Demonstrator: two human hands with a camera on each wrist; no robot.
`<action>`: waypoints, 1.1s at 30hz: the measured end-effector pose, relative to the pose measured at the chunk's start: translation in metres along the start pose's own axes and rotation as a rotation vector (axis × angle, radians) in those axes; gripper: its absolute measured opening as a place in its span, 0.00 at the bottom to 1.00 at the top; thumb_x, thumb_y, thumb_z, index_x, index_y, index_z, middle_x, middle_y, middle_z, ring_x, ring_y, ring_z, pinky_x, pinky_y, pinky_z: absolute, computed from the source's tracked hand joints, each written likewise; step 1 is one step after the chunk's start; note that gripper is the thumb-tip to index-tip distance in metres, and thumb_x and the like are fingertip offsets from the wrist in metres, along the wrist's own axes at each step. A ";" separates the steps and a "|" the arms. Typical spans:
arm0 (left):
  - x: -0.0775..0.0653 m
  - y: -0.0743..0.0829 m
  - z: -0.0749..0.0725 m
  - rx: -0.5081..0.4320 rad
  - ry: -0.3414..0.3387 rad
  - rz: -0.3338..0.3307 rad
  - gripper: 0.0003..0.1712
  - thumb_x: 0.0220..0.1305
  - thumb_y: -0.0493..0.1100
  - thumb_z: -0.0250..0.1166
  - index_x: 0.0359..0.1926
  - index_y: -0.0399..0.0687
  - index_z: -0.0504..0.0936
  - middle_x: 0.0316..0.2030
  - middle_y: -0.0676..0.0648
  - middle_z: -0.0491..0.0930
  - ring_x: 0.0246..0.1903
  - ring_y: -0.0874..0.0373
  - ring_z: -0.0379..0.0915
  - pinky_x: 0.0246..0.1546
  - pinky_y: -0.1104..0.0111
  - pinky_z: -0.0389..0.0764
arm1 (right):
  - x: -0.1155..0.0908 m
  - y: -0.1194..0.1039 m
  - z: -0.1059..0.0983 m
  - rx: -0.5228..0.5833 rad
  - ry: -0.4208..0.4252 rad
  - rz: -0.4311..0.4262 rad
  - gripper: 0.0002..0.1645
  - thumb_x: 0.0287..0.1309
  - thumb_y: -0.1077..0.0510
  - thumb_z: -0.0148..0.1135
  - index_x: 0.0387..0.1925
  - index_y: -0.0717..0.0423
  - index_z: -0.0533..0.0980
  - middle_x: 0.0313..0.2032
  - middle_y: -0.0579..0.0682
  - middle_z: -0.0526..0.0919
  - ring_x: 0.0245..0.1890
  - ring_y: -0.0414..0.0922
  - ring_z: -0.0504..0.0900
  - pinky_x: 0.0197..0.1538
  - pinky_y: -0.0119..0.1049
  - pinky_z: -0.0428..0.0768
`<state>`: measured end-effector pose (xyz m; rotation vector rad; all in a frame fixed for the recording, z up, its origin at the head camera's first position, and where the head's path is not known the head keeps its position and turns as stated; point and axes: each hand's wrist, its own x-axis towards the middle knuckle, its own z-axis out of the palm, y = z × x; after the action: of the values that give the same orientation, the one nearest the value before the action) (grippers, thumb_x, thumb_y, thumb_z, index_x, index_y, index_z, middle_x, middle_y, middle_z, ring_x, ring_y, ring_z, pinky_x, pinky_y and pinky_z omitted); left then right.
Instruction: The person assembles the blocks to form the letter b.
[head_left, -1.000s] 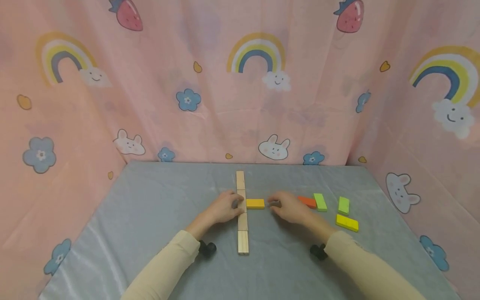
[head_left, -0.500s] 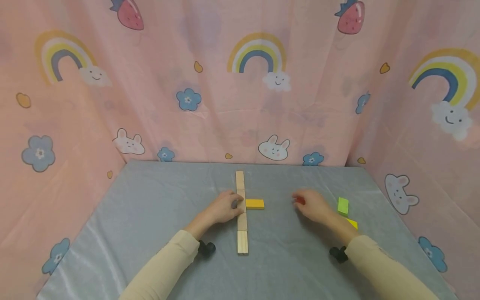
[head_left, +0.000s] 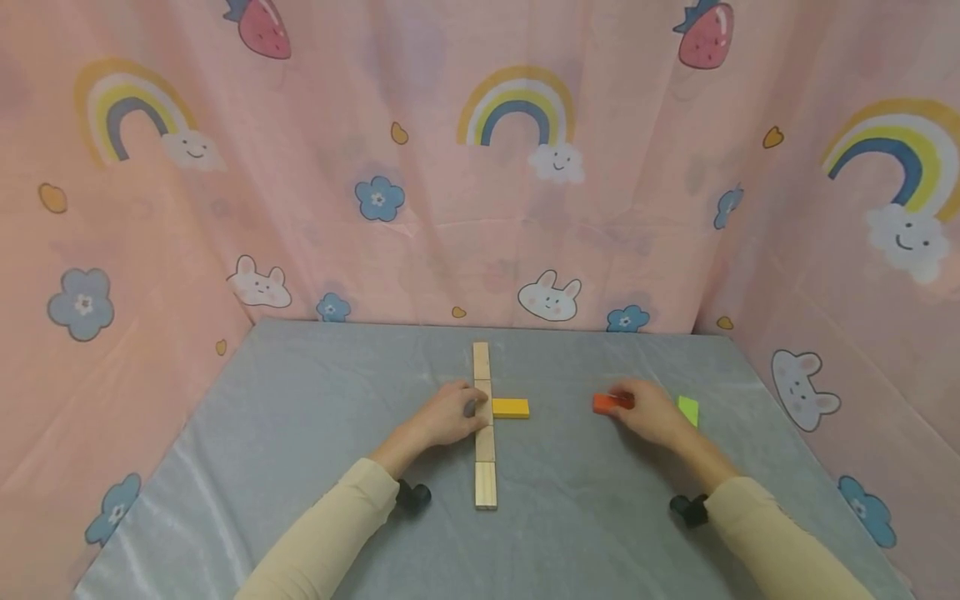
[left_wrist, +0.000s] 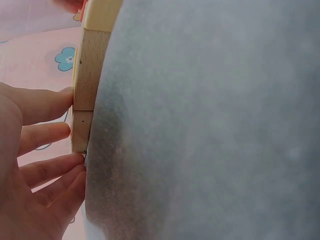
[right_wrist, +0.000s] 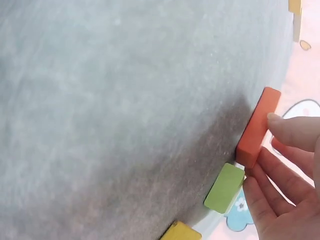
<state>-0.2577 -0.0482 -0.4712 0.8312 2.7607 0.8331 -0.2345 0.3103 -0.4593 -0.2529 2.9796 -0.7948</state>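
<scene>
In the head view, several pale wooden blocks [head_left: 485, 485] lie end to end in a line at mid-table. My left hand [head_left: 450, 415] rests its thumb and fingertips on this line, touching the wooden block [left_wrist: 93, 70] in the left wrist view. An orange-yellow block [head_left: 511, 408] meets the line at a right angle on its right side. Farther right, my right hand [head_left: 651, 410] grips a red-orange block [right_wrist: 259, 125] between thumb and fingers. Just beside that block lies a green block [right_wrist: 224, 189], near the lower fingers.
A light green block [head_left: 687, 410] shows to the right of the right hand. The forearm hides a yellow block [right_wrist: 181, 232] from the head view. Grey cloth covers the table [head_left: 315, 383]. A pink patterned curtain [head_left: 420, 250] stands behind and at both sides.
My right hand has moved right, from the orange-yellow block's end to the red-orange block, and has taken hold of it. The left hand stays in place.
</scene>
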 end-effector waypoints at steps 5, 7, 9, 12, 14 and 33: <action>0.001 -0.001 0.000 -0.005 0.004 0.009 0.23 0.69 0.45 0.67 0.61 0.42 0.81 0.56 0.40 0.77 0.58 0.43 0.72 0.57 0.49 0.74 | -0.001 -0.001 -0.002 -0.012 -0.020 0.018 0.20 0.62 0.63 0.68 0.54 0.67 0.80 0.50 0.63 0.83 0.49 0.59 0.77 0.56 0.59 0.76; 0.001 -0.001 0.000 -0.005 0.005 0.010 0.23 0.69 0.45 0.68 0.61 0.43 0.81 0.56 0.40 0.77 0.57 0.43 0.72 0.56 0.50 0.74 | -0.002 -0.002 -0.002 -0.018 -0.017 0.008 0.19 0.62 0.63 0.69 0.53 0.67 0.80 0.49 0.62 0.83 0.49 0.59 0.78 0.55 0.59 0.76; 0.001 -0.002 0.001 -0.001 0.004 0.012 0.23 0.69 0.45 0.68 0.61 0.43 0.81 0.56 0.40 0.77 0.57 0.44 0.72 0.55 0.50 0.74 | -0.002 -0.002 -0.002 -0.027 -0.009 -0.006 0.18 0.61 0.63 0.69 0.52 0.67 0.81 0.48 0.61 0.83 0.48 0.58 0.78 0.55 0.58 0.77; 0.001 -0.003 0.002 0.004 0.004 0.013 0.23 0.69 0.45 0.68 0.61 0.43 0.81 0.56 0.40 0.77 0.57 0.44 0.72 0.55 0.50 0.74 | -0.001 -0.003 0.001 -0.036 0.002 -0.022 0.18 0.61 0.62 0.70 0.51 0.67 0.82 0.47 0.59 0.83 0.47 0.57 0.78 0.53 0.57 0.78; 0.001 -0.003 0.002 0.010 0.007 0.016 0.23 0.69 0.46 0.68 0.61 0.43 0.81 0.55 0.40 0.77 0.57 0.44 0.72 0.55 0.50 0.74 | -0.001 -0.003 0.003 -0.039 0.008 -0.029 0.18 0.61 0.61 0.70 0.50 0.67 0.83 0.46 0.59 0.83 0.46 0.56 0.78 0.52 0.56 0.78; 0.001 -0.001 0.002 0.021 0.006 0.021 0.22 0.68 0.45 0.68 0.61 0.43 0.81 0.56 0.39 0.77 0.57 0.43 0.72 0.56 0.50 0.74 | 0.007 -0.032 0.023 0.040 -0.032 -0.041 0.17 0.61 0.59 0.70 0.50 0.64 0.83 0.44 0.53 0.82 0.45 0.51 0.77 0.52 0.52 0.79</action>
<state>-0.2589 -0.0474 -0.4734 0.8637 2.7757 0.8129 -0.2347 0.2703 -0.4638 -0.3228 2.9338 -0.8456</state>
